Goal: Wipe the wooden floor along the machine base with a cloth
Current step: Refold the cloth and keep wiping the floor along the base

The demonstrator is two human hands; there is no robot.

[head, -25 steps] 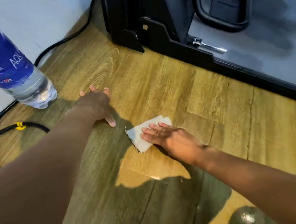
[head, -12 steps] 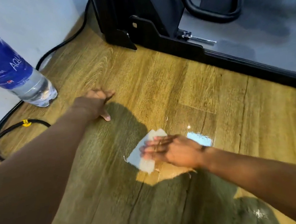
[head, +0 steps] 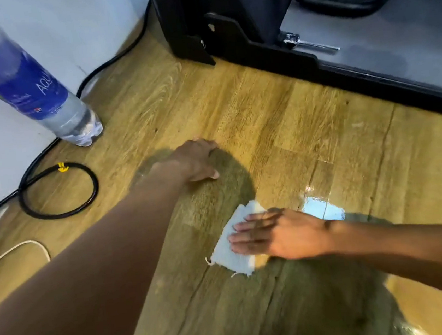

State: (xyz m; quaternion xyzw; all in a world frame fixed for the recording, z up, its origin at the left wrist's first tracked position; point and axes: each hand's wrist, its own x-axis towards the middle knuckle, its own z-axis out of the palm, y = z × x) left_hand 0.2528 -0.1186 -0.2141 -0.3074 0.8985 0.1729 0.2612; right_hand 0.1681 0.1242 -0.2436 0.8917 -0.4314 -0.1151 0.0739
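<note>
Since the earlier frames the right hand (head: 281, 234) and the cloth (head: 238, 265) have travelled toward the person, away from the machine base (head: 298, 61). The left hand (head: 194, 160) has stayed planted on the floor (head: 235, 105) as a brace.

Grip state: the right hand lies flat, fingers straight and together, pressing the cloth down; nothing is pinched. The left hand rests on the boards and holds nothing.

Cloth position: on the floor under the right fingertips, well apart from the base, beside a shiny patch (head: 322, 208), probably wet.

Handling: the cloth appears light, soft and limp, with frayed threads at its edge. It will likely bunch or slip out if pushed by one corner. Recommended hold: palm and fingers spread over its middle, with even downward pressure. The glossy boards offer little friction, so it should slide easily.
</note>
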